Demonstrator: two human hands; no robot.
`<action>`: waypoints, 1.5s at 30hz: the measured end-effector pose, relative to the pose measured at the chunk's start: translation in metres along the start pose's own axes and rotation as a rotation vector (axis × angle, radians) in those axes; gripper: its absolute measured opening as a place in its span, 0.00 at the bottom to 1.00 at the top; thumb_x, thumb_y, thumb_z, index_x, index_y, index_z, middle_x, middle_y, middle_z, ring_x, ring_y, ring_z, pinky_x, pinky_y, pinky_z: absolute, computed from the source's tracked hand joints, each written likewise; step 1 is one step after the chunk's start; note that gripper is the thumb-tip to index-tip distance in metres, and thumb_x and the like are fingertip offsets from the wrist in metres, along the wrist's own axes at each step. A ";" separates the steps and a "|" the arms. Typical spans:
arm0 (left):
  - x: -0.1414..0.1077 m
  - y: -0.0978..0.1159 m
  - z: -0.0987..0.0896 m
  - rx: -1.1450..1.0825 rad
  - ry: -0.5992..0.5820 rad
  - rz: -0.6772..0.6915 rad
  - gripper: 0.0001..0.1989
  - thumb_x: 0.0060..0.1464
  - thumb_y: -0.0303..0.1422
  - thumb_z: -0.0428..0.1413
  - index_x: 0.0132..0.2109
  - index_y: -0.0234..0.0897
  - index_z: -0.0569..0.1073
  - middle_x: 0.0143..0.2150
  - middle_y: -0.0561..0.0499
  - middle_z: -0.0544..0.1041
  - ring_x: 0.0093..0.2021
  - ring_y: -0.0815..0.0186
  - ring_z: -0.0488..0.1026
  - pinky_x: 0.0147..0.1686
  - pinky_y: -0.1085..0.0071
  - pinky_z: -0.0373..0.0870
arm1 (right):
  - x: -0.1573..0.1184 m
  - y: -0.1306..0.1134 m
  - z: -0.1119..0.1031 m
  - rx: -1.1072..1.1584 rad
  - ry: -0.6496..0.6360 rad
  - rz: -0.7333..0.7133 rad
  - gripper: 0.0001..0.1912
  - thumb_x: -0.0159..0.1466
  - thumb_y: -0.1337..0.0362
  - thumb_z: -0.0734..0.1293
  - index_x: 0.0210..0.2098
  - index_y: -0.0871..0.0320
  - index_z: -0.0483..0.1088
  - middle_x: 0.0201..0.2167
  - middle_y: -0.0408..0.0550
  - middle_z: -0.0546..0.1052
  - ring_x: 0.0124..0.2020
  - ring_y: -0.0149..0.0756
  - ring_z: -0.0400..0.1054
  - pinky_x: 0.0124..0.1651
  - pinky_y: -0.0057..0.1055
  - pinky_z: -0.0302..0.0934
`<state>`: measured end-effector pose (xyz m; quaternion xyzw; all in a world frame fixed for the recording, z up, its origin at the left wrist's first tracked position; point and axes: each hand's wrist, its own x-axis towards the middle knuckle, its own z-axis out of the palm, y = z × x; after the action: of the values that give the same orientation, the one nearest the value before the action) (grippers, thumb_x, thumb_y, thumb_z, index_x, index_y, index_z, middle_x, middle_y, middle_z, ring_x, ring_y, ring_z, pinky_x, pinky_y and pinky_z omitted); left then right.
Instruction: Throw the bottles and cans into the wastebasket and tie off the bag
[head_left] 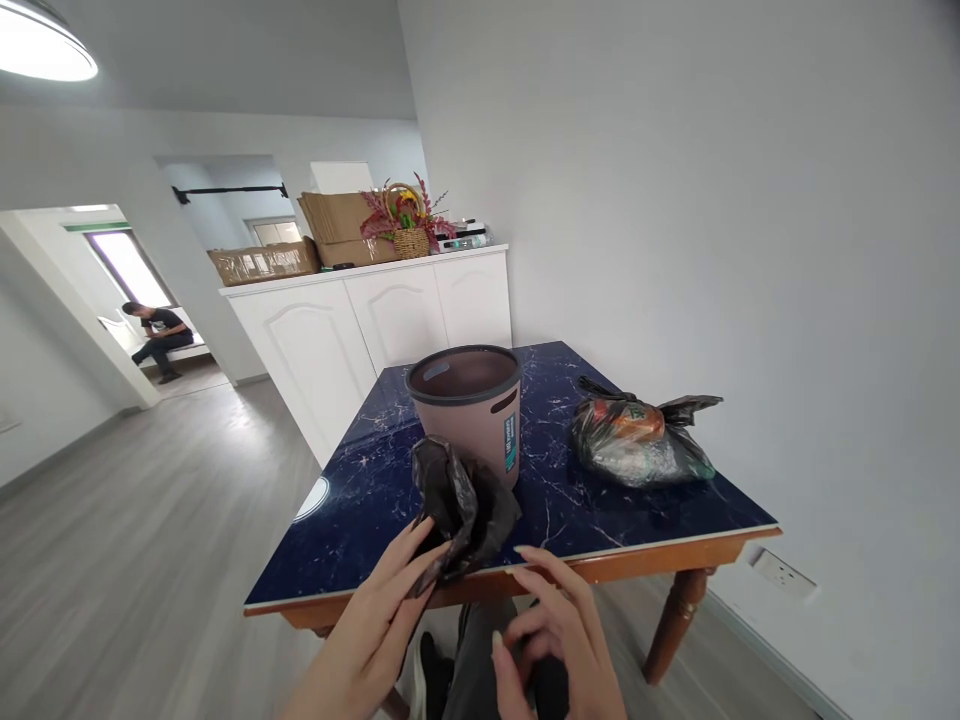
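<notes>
A crumpled black plastic bag is bunched at the front edge of the table, against the base of a brownish-pink trash can. My left hand grips the bag's near side, with part of the plastic between its fingers. To the right, just off the table edge, my right hand has its fingers apart and bent, holding nothing. The trash can stands upright with a dark rim and a teal label. Further right lies a full, knotted dark plastic bag, its contents partly visible through the film.
The blue marble-patterned table has wooden legs. Behind it, a white cabinet bears cardboard boxes and a flower basket. A wall socket is low on the right. A person sits in a far room.
</notes>
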<state>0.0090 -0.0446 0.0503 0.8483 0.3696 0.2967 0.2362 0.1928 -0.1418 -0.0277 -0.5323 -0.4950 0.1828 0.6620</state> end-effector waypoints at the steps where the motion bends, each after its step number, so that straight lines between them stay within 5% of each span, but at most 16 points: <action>1: -0.001 0.003 -0.001 0.049 -0.030 0.049 0.21 0.70 0.41 0.51 0.67 0.56 0.74 0.74 0.54 0.65 0.76 0.50 0.58 0.69 0.50 0.64 | 0.004 0.000 0.002 -0.046 -0.025 -0.048 0.23 0.74 0.60 0.62 0.67 0.46 0.65 0.69 0.62 0.66 0.30 0.35 0.76 0.29 0.36 0.76; 4: -0.002 0.009 -0.005 0.145 -0.052 0.116 0.23 0.72 0.37 0.47 0.69 0.59 0.71 0.77 0.57 0.59 0.78 0.51 0.50 0.70 0.45 0.59 | 0.013 0.007 0.008 -0.187 -0.148 -0.148 0.28 0.73 0.63 0.62 0.71 0.45 0.61 0.64 0.58 0.72 0.30 0.34 0.76 0.29 0.32 0.74; 10: 0.000 0.005 -0.020 0.098 0.060 0.016 0.25 0.72 0.41 0.47 0.72 0.57 0.66 0.75 0.54 0.64 0.76 0.51 0.57 0.71 0.48 0.60 | 0.013 0.043 0.004 -0.371 -0.405 -0.135 0.19 0.70 0.65 0.63 0.59 0.48 0.72 0.49 0.50 0.80 0.36 0.40 0.80 0.31 0.30 0.73; 14: -0.007 0.000 -0.018 0.102 0.041 0.024 0.25 0.73 0.39 0.46 0.72 0.58 0.67 0.74 0.55 0.65 0.76 0.52 0.58 0.72 0.48 0.59 | 0.012 0.033 0.002 -0.078 -0.525 0.141 0.14 0.74 0.54 0.61 0.51 0.49 0.75 0.45 0.51 0.81 0.37 0.40 0.80 0.36 0.30 0.73; 18: -0.021 0.001 0.004 0.216 -0.040 0.108 0.26 0.72 0.35 0.46 0.72 0.61 0.65 0.76 0.57 0.61 0.77 0.48 0.53 0.72 0.42 0.56 | 0.019 -0.003 0.006 0.410 -0.522 0.451 0.30 0.70 0.37 0.63 0.57 0.53 0.73 0.52 0.55 0.79 0.44 0.44 0.79 0.39 0.32 0.75; 22: -0.038 0.010 0.013 0.285 -0.051 0.016 0.30 0.71 0.38 0.50 0.76 0.59 0.56 0.78 0.52 0.57 0.77 0.44 0.54 0.69 0.40 0.63 | 0.030 -0.019 0.004 0.404 -0.487 0.578 0.35 0.66 0.34 0.66 0.55 0.57 0.77 0.44 0.54 0.82 0.46 0.49 0.77 0.47 0.35 0.73; 26: -0.045 0.020 -0.003 0.206 -0.093 0.110 0.24 0.67 0.47 0.56 0.68 0.61 0.71 0.76 0.53 0.63 0.74 0.45 0.61 0.67 0.44 0.68 | 0.035 -0.015 -0.004 0.295 -0.416 0.496 0.35 0.66 0.33 0.65 0.49 0.58 0.81 0.43 0.54 0.83 0.50 0.52 0.76 0.53 0.37 0.70; 31: -0.026 0.022 -0.013 0.128 0.075 -0.126 0.25 0.66 0.45 0.58 0.67 0.51 0.70 0.62 0.46 0.79 0.59 0.53 0.79 0.54 0.61 0.81 | 0.032 -0.025 -0.008 0.241 -0.341 0.461 0.31 0.64 0.35 0.68 0.49 0.54 0.83 0.48 0.54 0.83 0.53 0.54 0.75 0.55 0.37 0.70; 36: -0.009 0.006 -0.033 0.246 0.006 -0.105 0.13 0.67 0.37 0.52 0.49 0.45 0.81 0.48 0.49 0.84 0.44 0.58 0.82 0.44 0.67 0.80 | 0.036 -0.029 -0.020 0.269 -0.383 0.313 0.22 0.68 0.43 0.68 0.49 0.51 0.82 0.50 0.53 0.82 0.53 0.53 0.75 0.53 0.36 0.70; 41: -0.011 -0.020 -0.076 0.456 0.090 -0.078 0.20 0.62 0.32 0.47 0.53 0.44 0.81 0.53 0.47 0.83 0.47 0.55 0.82 0.40 0.68 0.77 | 0.041 -0.007 -0.043 0.335 -0.496 0.214 0.17 0.73 0.54 0.64 0.31 0.55 0.72 0.36 0.47 0.78 0.38 0.39 0.72 0.42 0.28 0.67; 45: -0.017 -0.027 -0.094 0.764 0.240 -0.092 0.24 0.57 0.30 0.48 0.56 0.46 0.79 0.53 0.48 0.84 0.49 0.50 0.80 0.49 0.58 0.73 | 0.037 0.000 -0.049 0.363 -0.434 0.214 0.16 0.73 0.55 0.63 0.30 0.54 0.67 0.35 0.46 0.74 0.36 0.37 0.68 0.40 0.28 0.63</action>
<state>-0.0770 -0.0242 0.0952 0.8169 0.5159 0.2241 -0.1281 0.2512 -0.1393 -0.0084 -0.4028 -0.5251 0.4465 0.6022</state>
